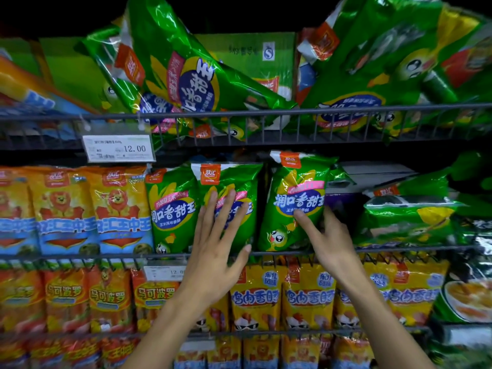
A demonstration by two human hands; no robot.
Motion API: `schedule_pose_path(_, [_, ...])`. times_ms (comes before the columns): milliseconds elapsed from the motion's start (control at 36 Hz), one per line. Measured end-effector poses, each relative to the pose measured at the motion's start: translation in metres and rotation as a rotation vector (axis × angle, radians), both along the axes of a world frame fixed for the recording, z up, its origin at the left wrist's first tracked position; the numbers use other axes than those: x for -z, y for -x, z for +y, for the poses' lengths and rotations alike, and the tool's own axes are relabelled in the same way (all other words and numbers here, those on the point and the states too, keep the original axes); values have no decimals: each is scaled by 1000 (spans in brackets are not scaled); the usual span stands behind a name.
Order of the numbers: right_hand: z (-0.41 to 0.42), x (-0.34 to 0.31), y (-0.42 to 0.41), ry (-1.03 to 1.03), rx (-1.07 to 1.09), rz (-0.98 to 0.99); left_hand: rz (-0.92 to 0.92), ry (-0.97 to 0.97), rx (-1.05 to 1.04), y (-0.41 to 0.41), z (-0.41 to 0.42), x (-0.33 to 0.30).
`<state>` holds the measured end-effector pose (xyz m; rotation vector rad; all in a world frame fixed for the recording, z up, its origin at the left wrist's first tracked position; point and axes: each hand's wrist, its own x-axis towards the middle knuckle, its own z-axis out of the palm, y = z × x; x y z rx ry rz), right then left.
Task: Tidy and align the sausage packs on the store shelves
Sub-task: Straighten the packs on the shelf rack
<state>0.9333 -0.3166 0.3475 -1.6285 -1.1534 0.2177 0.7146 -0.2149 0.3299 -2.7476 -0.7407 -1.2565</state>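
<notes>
Here, on the middle shelf, my left hand (217, 243) lies flat, fingers straight and spread, against the front of an upright green sausage pack (234, 187), the second in a row of three. My right hand (328, 237) holds the third green pack (295, 201): the thumb presses its printed front, while the fingers curl round its right edge and are hidden behind it. This pack stands upright, tilted slightly to the right, with a dark gap between it and the pack under my left hand. The first green pack (173, 209) stands just beside the second, touching it.

Left of the green row, orange lion packs (66, 209) stand upright side by side. Right of my right hand, further green packs (410, 217) lie flat in a loose stack. A wire front rail (399, 249) runs along the shelf edge below both hands.

Upper shelf: large green packs (170, 73) lean diagonally over its wire rail (266, 113), with another tumbled group (386, 75) to the right and a green carton (239, 49) behind. A price label (119, 148) reading 12.00 hangs from that rail.

Lower shelf: orange packs (106, 296) to the left and yellow packs (255, 296) to the right stand in upright rows; a second price label (163, 272) is partly covered by my left wrist.
</notes>
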Motion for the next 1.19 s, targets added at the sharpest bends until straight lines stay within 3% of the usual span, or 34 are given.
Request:
schedule_pose_path(167, [-3,-3,-7,120,53,-63,-34,-28,1,-7,-3,1])
schedule_pose_path(417, [-1,-11,-1,103,85,-263,28,-70,1,4,4,-3])
schedule_pose_path(722, [-2,-25,-7,231,-95,-261,14,-81,-4,1,7,-3])
schedule_pose_path(944, [0,-16,-2,308,18,-315,11,-75,-8,0,7,0])
schedule_pose_path(1083, [-7,-3,9,298,120,-320,-62,-130,8,-11,-3,0])
schedule_pose_path(1194, [-14,9,18,4,201,-196,-66,-124,-19,-13,1,1])
